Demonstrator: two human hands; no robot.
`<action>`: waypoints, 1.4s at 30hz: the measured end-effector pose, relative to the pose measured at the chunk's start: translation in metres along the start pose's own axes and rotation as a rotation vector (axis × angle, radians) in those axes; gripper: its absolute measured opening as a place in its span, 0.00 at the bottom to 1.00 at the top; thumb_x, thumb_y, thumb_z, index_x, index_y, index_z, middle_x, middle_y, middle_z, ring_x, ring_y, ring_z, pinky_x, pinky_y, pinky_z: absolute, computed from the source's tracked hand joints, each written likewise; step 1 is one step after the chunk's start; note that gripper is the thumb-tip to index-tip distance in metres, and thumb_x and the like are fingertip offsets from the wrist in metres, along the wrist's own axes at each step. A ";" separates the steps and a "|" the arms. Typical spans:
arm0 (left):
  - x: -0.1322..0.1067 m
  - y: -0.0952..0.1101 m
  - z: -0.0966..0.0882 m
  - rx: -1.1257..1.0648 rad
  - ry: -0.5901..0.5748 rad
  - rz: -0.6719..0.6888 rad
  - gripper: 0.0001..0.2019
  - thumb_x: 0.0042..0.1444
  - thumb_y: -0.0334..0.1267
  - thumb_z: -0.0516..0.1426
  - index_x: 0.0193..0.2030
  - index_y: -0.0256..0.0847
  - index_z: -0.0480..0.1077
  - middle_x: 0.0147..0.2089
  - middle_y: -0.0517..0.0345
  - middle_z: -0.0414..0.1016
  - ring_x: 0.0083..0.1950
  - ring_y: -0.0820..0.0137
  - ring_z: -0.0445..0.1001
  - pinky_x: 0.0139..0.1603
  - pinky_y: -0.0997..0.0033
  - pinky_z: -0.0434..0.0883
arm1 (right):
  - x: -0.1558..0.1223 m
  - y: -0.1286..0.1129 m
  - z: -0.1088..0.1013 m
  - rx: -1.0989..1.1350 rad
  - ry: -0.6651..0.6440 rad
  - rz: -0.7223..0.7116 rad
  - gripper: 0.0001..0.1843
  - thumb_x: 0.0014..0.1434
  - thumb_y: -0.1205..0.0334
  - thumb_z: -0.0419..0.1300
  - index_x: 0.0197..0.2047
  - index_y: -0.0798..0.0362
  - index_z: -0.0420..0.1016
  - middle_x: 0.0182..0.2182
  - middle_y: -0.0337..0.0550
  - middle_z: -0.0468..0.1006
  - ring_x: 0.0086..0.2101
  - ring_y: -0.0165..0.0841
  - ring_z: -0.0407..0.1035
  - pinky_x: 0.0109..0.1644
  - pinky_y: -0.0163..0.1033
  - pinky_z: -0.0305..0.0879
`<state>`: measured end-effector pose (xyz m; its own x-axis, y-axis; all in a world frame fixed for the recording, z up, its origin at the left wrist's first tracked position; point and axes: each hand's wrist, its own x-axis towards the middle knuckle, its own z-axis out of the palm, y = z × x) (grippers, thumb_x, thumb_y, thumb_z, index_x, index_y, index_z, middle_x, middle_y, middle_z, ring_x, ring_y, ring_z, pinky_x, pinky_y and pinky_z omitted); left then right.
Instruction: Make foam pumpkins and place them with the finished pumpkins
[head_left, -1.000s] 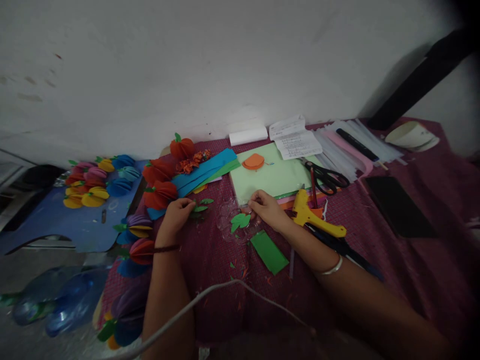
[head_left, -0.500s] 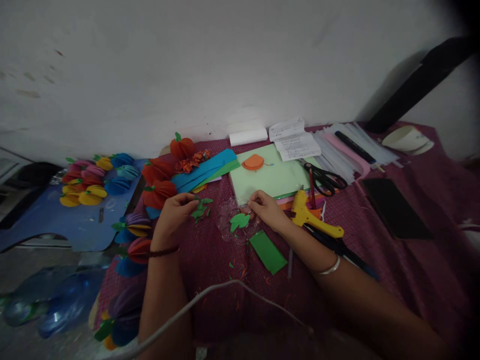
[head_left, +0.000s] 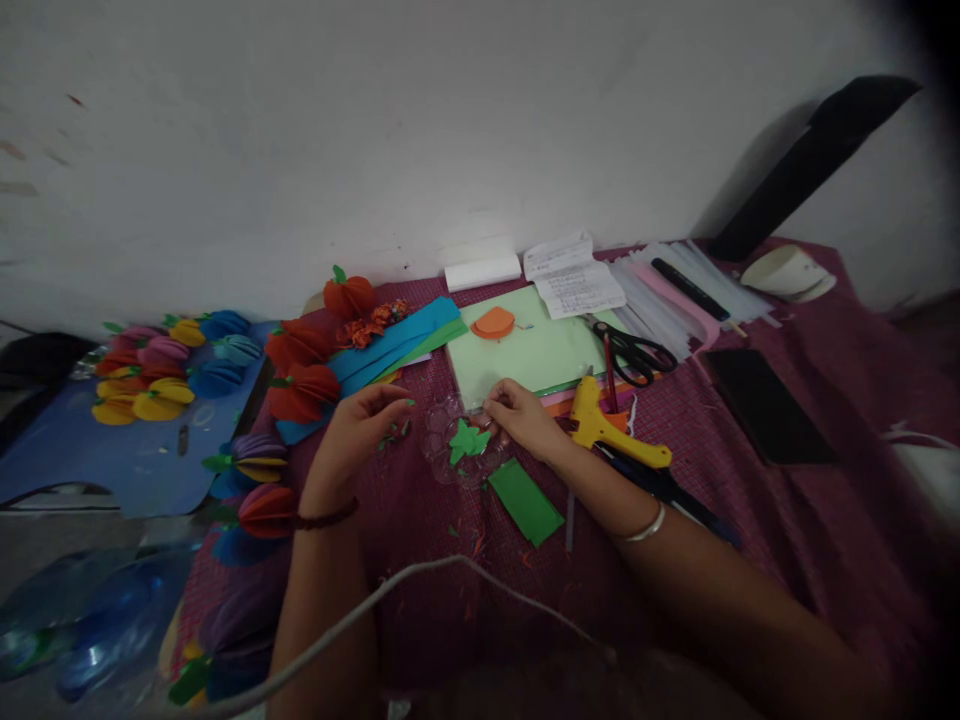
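Note:
Green paper leaf shapes (head_left: 469,440) lie overlapping on a clear flower-shaped plastic tray (head_left: 435,455) between my hands. My left hand (head_left: 364,430) is left of the tray, its fingers bent and pinched, with a small green bit at the fingertips. Small green paper scraps (head_left: 394,434) lie just below those fingers. My right hand (head_left: 523,415) is at the tray's upper right, thumb and fingers pressed together; whatever is between them is hidden. A folded green paper rectangle (head_left: 525,502) lies on the cloth below my right hand.
Pale green sheets (head_left: 540,350) bear an orange paper piece (head_left: 493,323). To the right are scissors (head_left: 634,350), a yellow glue gun (head_left: 611,430) and a phone (head_left: 765,405). Paper pumpkins (head_left: 304,392) stand at left. A white cable (head_left: 360,610) crosses the front.
The view has shifted slightly, moving everything left. The green leaf shapes on the tray now spread wider, like a star. Less green shows at my left fingertips; my right hand stays by the tray.

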<state>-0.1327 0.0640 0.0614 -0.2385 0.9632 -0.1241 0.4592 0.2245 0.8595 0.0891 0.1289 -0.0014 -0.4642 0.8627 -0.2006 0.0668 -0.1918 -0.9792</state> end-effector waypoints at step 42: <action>-0.007 0.013 0.023 -0.107 -0.321 0.066 0.07 0.46 0.38 0.60 0.30 0.38 0.68 0.26 0.63 0.69 0.26 0.76 0.65 0.26 0.77 0.63 | -0.001 -0.001 0.001 -0.018 0.009 -0.003 0.07 0.56 0.61 0.55 0.31 0.51 0.57 0.21 0.32 0.71 0.18 0.25 0.65 0.16 0.28 0.61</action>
<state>-0.1050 0.0633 0.0624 0.0786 0.9764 -0.2014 0.3684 0.1593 0.9159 0.0890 0.1276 0.0001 -0.4568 0.8673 -0.1977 0.0816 -0.1805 -0.9802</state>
